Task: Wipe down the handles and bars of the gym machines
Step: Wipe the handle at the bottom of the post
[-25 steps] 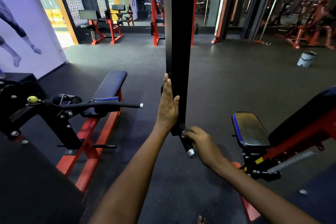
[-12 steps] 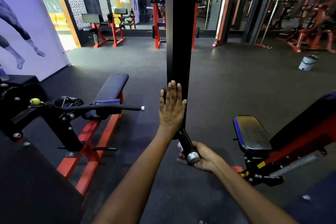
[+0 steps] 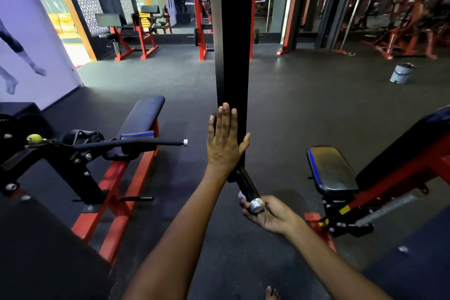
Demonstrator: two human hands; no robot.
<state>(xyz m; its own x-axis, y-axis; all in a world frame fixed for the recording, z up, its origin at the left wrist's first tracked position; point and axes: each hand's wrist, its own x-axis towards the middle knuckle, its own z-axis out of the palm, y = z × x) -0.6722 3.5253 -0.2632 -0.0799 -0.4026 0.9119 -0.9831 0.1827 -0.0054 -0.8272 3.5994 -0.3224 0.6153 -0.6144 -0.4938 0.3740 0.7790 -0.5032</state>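
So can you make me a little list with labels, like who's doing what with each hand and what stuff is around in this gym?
Place: gym with dark rubber floor
Left hand: flat, fingers straight, pressed on the tall black upright post
Right hand: palm up, cupping the silver-capped end of the short black handle bar
Cloth: possibly a small pale bit by the right fingers, unclear
Left of the person: black padded bench on red frame
Right of the person: black seat pad with blue edge
Far right: small grey bucket
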